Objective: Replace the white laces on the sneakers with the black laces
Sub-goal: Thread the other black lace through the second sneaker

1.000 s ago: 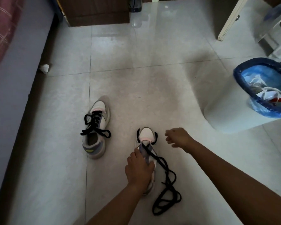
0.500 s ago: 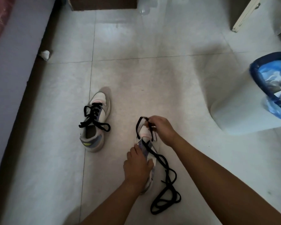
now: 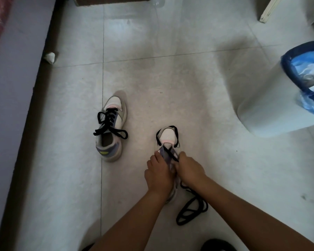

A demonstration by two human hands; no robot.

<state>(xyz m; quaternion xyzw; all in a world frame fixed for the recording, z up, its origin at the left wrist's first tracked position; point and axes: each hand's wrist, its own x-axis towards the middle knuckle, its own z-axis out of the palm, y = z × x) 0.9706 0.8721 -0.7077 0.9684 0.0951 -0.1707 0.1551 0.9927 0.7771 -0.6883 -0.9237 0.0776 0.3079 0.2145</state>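
The tiled floor [image 3: 170, 78] fills the view, with a bed [image 3: 13, 69] along its left edge. At the right stands a white bin [image 3: 265, 105] lined with a blue bag [image 3: 295, 57]. Two sneakers lie on the floor, toes pointing away. The left sneaker [image 3: 112, 124] is already laced in black and stands apart, untouched. The right sneaker [image 3: 168, 142] sits under both hands. The left hand [image 3: 159, 173] curls its grip round the shoe's left side near the tongue. The right hand [image 3: 189, 167] pinches the black lace [image 3: 171, 151] just beside the tongue. That lace loops round the toe, crosses the tongue, and its loose length trails in a coil on the floor right of the heel. A small crumpled white scrap [image 3: 50, 57] lies by the bed.
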